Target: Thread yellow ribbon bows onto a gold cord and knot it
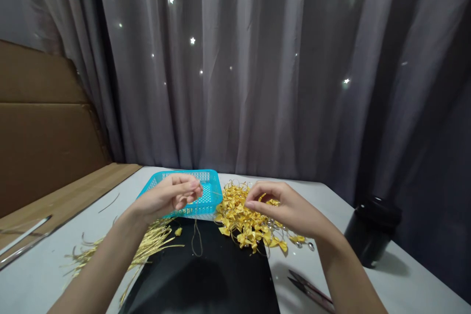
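Observation:
My left hand (175, 196) is raised in front of a turquoise plastic basket (211, 184), its fingertips pinched on a thin cord (197, 235) that hangs down in a loop to the black mat (206, 279). My right hand (281, 203) hovers over a pile of small gold ribbon bows (243, 221), fingers curled and touching the top of the pile; whether it grips a bow is unclear. Small silver bells (305, 244) lie at the pile's right edge.
A bundle of gold ribbon strips (147, 243) lies left of the mat. Small snips (309, 292) rest at the near right on the white table (397, 279). A black cylindrical container (373, 228) stands at the right. Cardboard sheets (44, 127) lean at the left; grey curtains hang behind.

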